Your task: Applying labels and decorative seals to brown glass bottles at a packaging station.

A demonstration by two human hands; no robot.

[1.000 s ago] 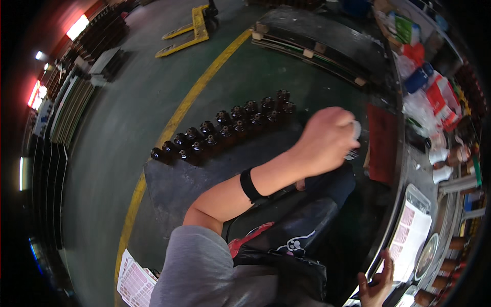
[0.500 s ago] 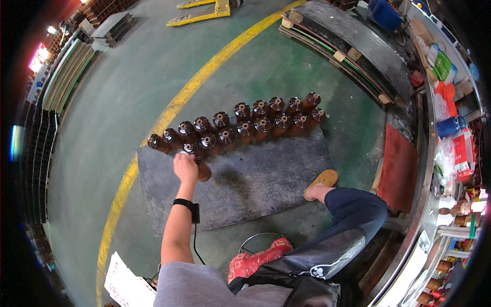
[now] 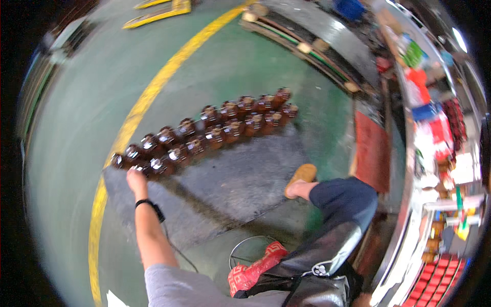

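My left hand point(image 3: 136, 182) has its fingers closed around the top of a brown glass bottle point(image 3: 144, 170), which stands at the left end of the near row. Most of the cap or neck is hidden by the fingers. Several more brown bottles point(image 3: 215, 135) stand upright in two slanting rows, close together, along the far side of a dark grey board point(image 3: 230, 179) on the floor. A black band with a cable point(image 3: 149, 205) circles my left wrist. My right hand cannot be made out.
A yellow floor line point(image 3: 153, 92) runs past the bottles' left end. Stacked boards point(image 3: 307, 48) lie at the far right, and a cluttered workbench point(image 3: 409, 169) lines the right side. My sandalled foot point(image 3: 302, 179) rests by the board's right part. A yellow pallet jack point(image 3: 158, 14) stands far back.
My left hand has carried the bottle from in front of the near row to that row's left end. The view has shifted, so the scene sits farther left, and the picture is blurrier.
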